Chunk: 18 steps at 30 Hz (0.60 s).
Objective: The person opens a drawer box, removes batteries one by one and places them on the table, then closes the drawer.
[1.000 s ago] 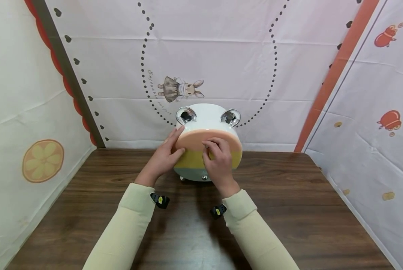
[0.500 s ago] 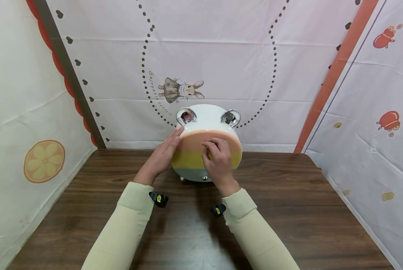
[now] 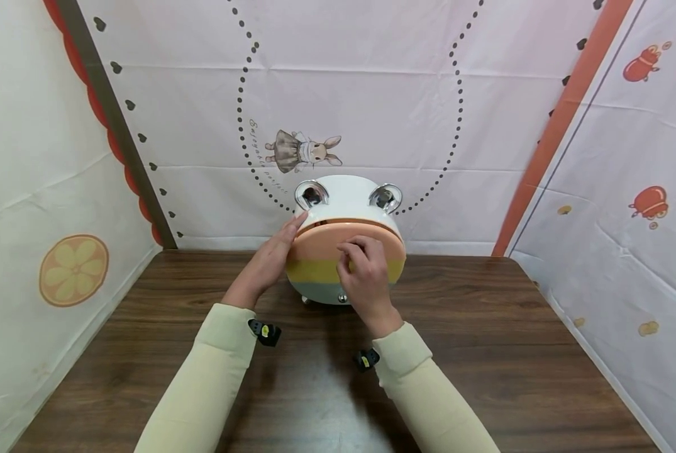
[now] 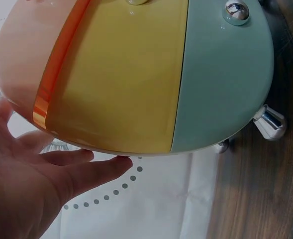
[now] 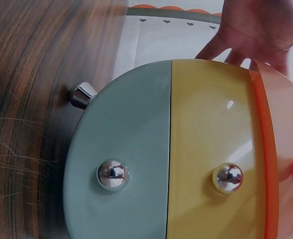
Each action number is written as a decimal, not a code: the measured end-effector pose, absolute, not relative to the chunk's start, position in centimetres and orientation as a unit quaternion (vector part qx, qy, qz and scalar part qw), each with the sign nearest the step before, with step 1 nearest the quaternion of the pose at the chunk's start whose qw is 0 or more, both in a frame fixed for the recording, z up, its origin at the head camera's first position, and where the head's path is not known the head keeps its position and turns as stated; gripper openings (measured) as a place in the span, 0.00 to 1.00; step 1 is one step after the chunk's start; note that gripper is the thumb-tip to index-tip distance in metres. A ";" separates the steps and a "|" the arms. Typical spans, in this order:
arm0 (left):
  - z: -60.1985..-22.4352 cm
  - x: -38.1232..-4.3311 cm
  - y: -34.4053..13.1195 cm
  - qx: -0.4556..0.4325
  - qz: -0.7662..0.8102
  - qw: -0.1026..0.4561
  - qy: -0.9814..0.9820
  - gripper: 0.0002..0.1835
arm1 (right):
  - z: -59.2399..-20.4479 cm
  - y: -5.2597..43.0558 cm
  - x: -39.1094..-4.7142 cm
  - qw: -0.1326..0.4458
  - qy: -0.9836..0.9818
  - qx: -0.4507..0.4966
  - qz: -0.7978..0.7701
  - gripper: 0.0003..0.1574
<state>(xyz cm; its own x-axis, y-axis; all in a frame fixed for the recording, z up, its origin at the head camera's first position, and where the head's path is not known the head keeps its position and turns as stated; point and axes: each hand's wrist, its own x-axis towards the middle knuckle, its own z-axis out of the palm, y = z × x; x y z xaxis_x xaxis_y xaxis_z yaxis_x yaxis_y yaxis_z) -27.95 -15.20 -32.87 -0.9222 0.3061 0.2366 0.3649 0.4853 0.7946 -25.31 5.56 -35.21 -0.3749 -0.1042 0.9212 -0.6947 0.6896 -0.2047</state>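
A rounded white cabinet (image 3: 346,196) with three drawers stands at the back of the table. Its top drawer (image 3: 317,244) is peach, its middle drawer (image 5: 206,124) yellow and its bottom drawer (image 5: 121,129) green. My right hand (image 3: 366,275) pinches the peach drawer's knob, which the fingers mostly hide. That drawer sits slightly out, with a dark gap along its upper edge and its orange side showing in both wrist views. My left hand (image 3: 265,267) rests against the cabinet's left side, fingers extended. Silver knobs show on the yellow (image 5: 229,178) and green drawers.
Two silver ring-shaped pieces (image 3: 312,195) stick up from the cabinet top. Short silver feet (image 4: 270,123) hold it above the brown wooden table (image 3: 462,352). Printed white cloth (image 3: 349,107) hangs close behind and along both sides.
The peach drawer has come out a little toward me, pulled by the right hand; a gap has opened above it. My left hand has shifted slightly left along the cabinet's side.
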 end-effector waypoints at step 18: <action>-32.9 -27.9 -15.4 -0.200 -0.485 0.033 -0.851 0.26 | -35.6 5.8 -22.3 0.522 -0.751 0.263 0.308 0.07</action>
